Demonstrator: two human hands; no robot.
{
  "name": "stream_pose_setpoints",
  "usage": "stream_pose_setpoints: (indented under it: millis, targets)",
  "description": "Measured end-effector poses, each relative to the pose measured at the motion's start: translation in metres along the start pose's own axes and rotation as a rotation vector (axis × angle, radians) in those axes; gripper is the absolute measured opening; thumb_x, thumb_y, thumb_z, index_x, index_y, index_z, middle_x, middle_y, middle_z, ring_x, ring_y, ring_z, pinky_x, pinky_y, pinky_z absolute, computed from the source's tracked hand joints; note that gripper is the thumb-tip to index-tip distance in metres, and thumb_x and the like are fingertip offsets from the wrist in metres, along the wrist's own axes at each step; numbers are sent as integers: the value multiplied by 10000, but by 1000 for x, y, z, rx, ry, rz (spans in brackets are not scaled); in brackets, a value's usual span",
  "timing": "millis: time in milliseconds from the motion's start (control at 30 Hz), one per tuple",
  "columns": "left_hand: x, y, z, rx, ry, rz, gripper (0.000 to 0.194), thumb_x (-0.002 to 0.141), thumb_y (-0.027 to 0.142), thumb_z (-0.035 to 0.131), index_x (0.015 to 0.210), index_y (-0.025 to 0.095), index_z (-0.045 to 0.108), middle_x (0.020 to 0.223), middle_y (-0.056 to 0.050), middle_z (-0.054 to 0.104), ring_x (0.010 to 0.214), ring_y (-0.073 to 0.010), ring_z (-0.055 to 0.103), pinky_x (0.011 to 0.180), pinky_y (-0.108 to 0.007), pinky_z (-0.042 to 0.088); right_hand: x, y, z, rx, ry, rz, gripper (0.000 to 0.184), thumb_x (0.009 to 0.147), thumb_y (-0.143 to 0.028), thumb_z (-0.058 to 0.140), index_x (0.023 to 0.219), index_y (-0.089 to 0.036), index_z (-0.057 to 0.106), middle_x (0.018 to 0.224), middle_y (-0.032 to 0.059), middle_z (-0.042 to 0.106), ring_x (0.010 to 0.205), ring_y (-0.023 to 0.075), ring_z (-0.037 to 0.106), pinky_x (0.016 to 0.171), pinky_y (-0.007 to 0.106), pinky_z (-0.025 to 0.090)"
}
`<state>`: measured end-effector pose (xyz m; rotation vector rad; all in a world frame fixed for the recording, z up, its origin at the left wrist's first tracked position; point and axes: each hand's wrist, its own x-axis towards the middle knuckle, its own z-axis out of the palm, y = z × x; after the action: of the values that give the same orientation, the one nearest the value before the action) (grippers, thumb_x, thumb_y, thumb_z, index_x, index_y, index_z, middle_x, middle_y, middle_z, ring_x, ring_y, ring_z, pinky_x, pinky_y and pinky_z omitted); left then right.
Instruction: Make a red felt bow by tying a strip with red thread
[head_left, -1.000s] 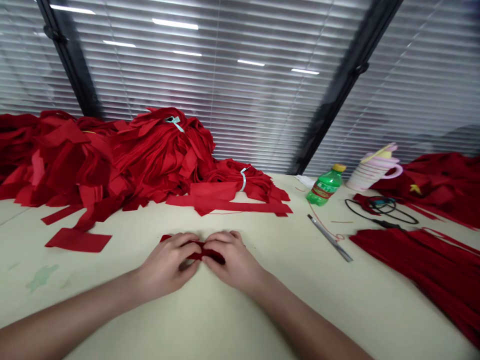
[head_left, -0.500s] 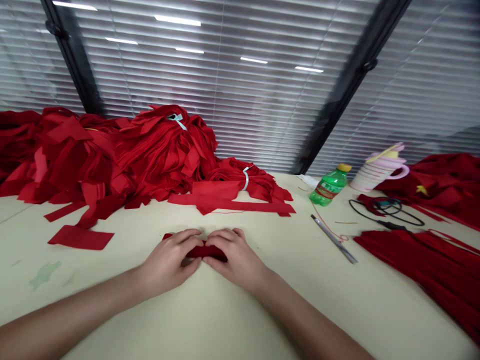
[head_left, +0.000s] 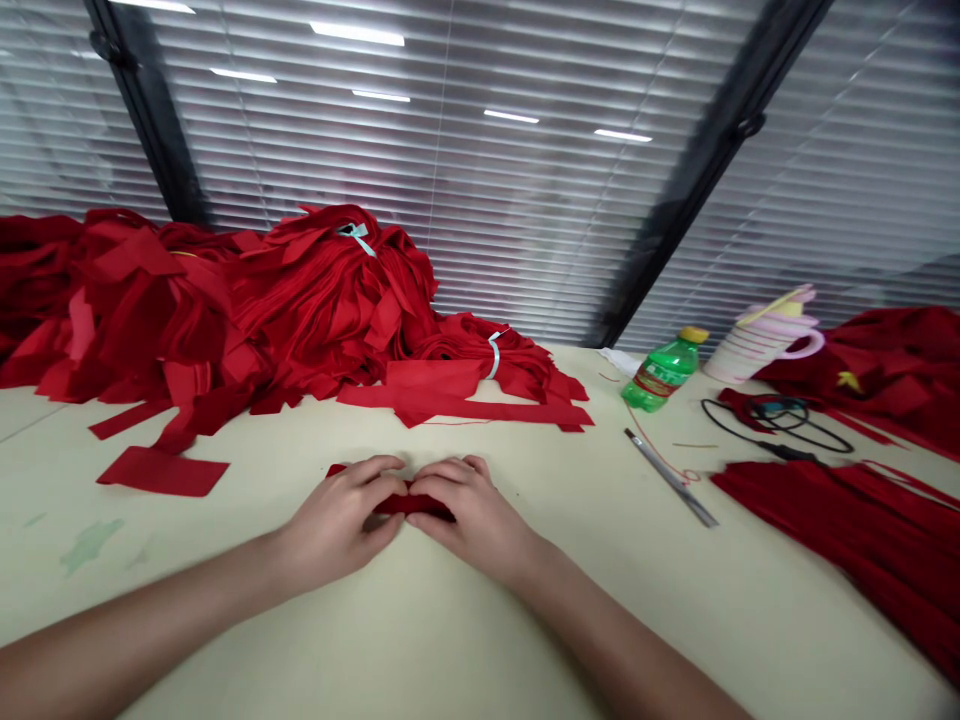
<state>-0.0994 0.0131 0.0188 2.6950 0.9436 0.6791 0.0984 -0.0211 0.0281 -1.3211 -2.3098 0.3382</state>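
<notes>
Both hands meet at a small piece of red cloth [head_left: 397, 502] on the pale table, near the middle of the view. My left hand [head_left: 341, 515] grips its left part, thumb and fingers closed round it. My right hand [head_left: 469, 515] pinches the right part, fingertips almost touching those of the left. Much of the cloth lies hidden under the fingers, so I cannot tell how it is folded. A flat red cloth strip [head_left: 165, 471] lies on the table to the left of the hands.
Piled red cloth strips [head_left: 285, 310], some tied with pale ribbon, line the back left. To the right stand a green bottle [head_left: 664, 372] and a striped mug [head_left: 754, 345], near a metal blade-like tool [head_left: 671, 478], a black cord [head_left: 772, 425] and a red cloth stack [head_left: 832, 530].
The camera view has shifted very slightly. Both hands keep the same grip on the red cloth, with no clear movement.
</notes>
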Motion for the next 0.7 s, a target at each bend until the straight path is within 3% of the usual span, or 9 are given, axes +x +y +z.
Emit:
stream_pose_setpoints:
  millis: [433, 700]
  targets:
    - [0, 9, -9, 36, -59, 84, 221, 873, 169, 466, 1032, 195, 617, 1115, -70, 618, 1055, -222, 579, 918, -395, 478, -4, 2, 3, -32, 83, -30, 154, 830, -297, 649, 965, -224, 639, 1058, 18, 637, 1020, 174, 564, 909, 367, 349]
    - [0, 1, -9, 106, -88, 142, 246, 918, 160, 408, 1015, 166, 634, 1254, -118, 540, 1150, -252, 528, 941, -409, 475, -7, 8, -2, -60, 353, -15, 183, 862, -141, 514, 997, -138, 637, 1038, 107, 607, 982, 218, 569, 870, 412, 426]
